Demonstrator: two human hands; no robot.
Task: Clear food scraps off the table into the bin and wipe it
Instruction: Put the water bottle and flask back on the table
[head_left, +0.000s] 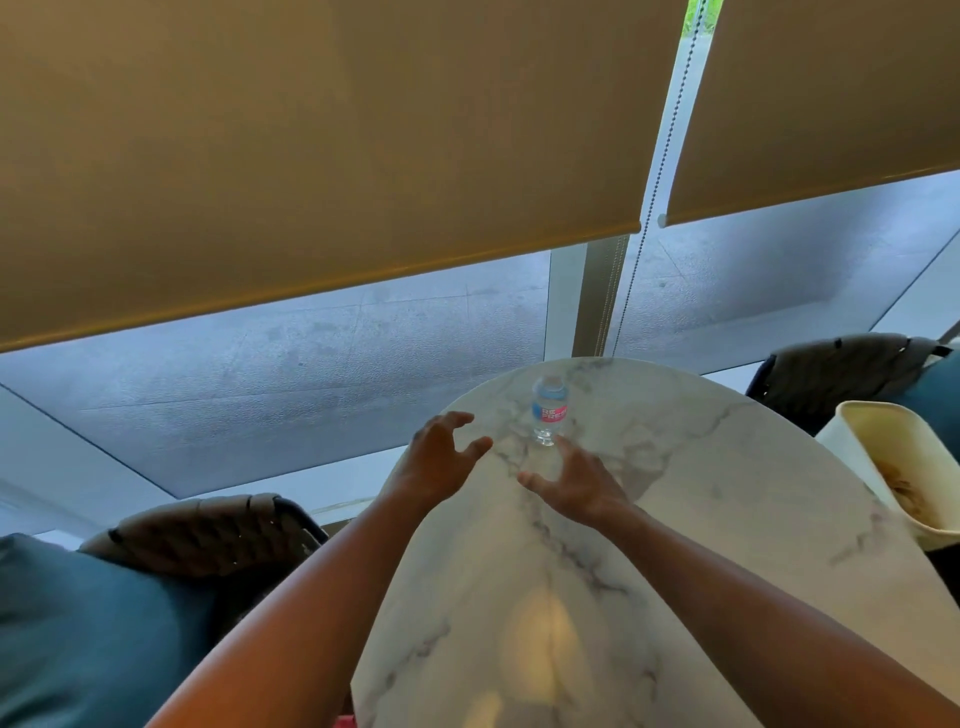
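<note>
Both hands are reaching out over the round marble counter, the left hand and the right hand hanging just above its surface with fingers spread and loosely bent, each grip released and holding nothing. A small clear water bottle is standing upright just beyond the right fingertips, near the far rim; whether a finger is touching its base is hard to tell.

The cream bin is leaning at the counter's right edge, its mouth turned toward the counter, with brownish scraps lying inside. It looks like thin, light plastic, probably stiff enough to be lifted by its rim but easy to tip. The scraps are too blurred to name. No crumbs are showing on the marble, though glare is washing over the near part, and no cloth is in sight. The bin's far side is running out of view, and woven chairs are partly hiding under the counter
</note>
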